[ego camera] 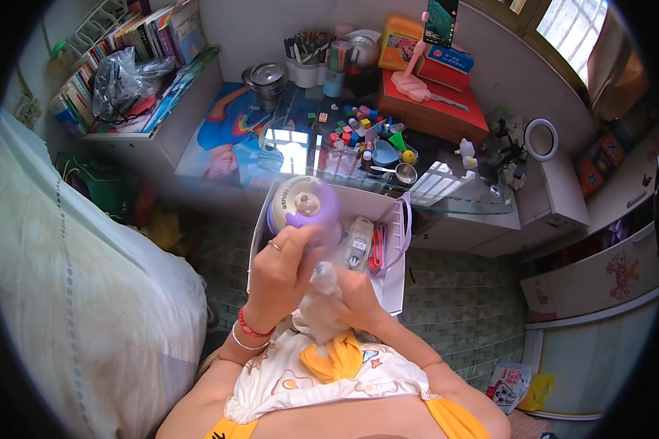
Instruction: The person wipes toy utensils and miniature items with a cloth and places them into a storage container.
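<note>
My right hand (357, 293) grips a crumpled, whitish, translucent wrapper (324, 307), perhaps thin plastic, in front of my chest. Close beside it is my left hand (283, 269), fingers bent near the wrapper's top; blur hides whether they pinch it. Beyond the hands stands a white storage box (398, 296) with a lavender handle (406, 233). In its left part is a round purple-and-cream lidded container (307, 203) with a bear motif and writing. The box's right side holds a clear packaged item (358, 244) and a red item (378, 249).
A glass-topped desk (461, 206) lies behind the box, bearing small coloured blocks (346, 131), a blue heart-shaped dish (384, 152), a metal pot (267, 82) and a phone (441, 22) on a pink stand (412, 82). White fabric (104, 285) hangs at left; plastic bags (509, 387) sit low right.
</note>
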A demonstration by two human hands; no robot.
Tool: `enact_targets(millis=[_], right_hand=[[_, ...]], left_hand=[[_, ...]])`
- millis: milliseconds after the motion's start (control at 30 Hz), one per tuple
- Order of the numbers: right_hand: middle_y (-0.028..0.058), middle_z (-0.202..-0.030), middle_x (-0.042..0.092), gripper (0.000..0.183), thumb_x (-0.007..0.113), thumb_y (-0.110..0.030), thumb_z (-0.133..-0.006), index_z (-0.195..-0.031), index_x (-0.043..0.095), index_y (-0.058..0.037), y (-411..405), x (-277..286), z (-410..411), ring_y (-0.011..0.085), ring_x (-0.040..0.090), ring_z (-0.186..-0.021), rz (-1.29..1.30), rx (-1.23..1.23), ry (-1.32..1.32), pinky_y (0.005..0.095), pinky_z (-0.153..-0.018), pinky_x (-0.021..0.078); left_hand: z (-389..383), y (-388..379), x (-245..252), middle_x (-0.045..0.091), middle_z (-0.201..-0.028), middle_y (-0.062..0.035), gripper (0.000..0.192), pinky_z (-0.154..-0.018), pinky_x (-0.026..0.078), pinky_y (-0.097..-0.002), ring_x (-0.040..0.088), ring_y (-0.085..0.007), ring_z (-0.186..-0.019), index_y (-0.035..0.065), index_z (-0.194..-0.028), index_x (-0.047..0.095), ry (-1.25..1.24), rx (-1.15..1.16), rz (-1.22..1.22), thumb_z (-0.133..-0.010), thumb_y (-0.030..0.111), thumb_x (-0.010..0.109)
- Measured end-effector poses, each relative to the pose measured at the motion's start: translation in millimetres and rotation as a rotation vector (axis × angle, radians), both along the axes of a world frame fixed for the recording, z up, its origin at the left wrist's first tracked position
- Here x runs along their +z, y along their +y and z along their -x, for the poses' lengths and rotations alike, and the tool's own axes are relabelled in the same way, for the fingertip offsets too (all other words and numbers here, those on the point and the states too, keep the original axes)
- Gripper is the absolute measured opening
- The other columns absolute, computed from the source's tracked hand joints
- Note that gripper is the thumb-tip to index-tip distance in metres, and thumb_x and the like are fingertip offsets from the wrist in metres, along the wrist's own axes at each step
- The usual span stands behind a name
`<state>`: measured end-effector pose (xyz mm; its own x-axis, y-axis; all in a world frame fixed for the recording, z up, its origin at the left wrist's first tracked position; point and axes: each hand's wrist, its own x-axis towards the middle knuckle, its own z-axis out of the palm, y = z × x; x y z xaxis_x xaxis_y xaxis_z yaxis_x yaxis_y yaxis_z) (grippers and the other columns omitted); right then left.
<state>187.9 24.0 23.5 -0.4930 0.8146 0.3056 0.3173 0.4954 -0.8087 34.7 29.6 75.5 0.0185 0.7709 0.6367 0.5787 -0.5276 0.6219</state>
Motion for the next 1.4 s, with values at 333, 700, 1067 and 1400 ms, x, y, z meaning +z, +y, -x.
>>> enact_targets(millis=[333,700,1067,1400], right_hand=[[0.0144,-0.076,0.056,0.033,0.061,-0.007,-0.066,-0.097,0.050,-0.0057,0,8,-5,0.0329,0.056,-0.071,-0.105,0.038,-0.024,0.0378,-0.058,0.0430],[0.0130,-0.081,0.058,0.039,0.064,-0.006,-0.064,-0.101,0.052,-0.0047,-2,5,-6,0.0313,0.057,-0.073,-0.183,0.054,-0.045,0.0369,-0.062,0.0443],[0.0106,-0.081,0.061,0.029,0.063,-0.007,-0.067,-0.095,0.058,-0.0053,-3,-7,-14,0.0291,0.059,-0.073,-0.247,-0.037,0.159,0.0347,-0.063,0.0464],[0.0043,-0.087,0.060,0.009,0.055,-0.010,-0.083,-0.087,0.058,-0.0020,-10,-7,-10,0.0087,0.054,-0.076,0.255,-0.395,0.564,0.0228,-0.066,0.0424]], left_hand=[[13,-1,-2,0.052,-0.065,-0.0085,0.010,-0.048,0.039,-0.0276,0.051,-0.0221,-0.053,0.0024,-0.077,0.052,-0.055,-0.253,0.021,-0.082,0.011,0.054],[22,0,-3,0.043,-0.058,-0.0044,0.027,-0.045,0.030,-0.0247,0.042,-0.0145,-0.048,0.0033,-0.071,0.047,-0.322,-0.041,-0.086,-0.091,0.021,0.043],[35,5,-10,0.036,-0.059,0.0051,0.031,-0.043,0.018,-0.0165,0.025,-0.0002,-0.048,0.0052,-0.073,0.043,-0.667,-0.033,0.111,-0.093,0.028,0.040],[67,-10,-3,0.053,-0.063,-0.0023,0.014,-0.049,0.034,-0.0206,0.045,-0.0078,-0.053,-0.0014,-0.086,0.063,-0.275,-0.192,0.525,-0.084,0.007,0.052]])
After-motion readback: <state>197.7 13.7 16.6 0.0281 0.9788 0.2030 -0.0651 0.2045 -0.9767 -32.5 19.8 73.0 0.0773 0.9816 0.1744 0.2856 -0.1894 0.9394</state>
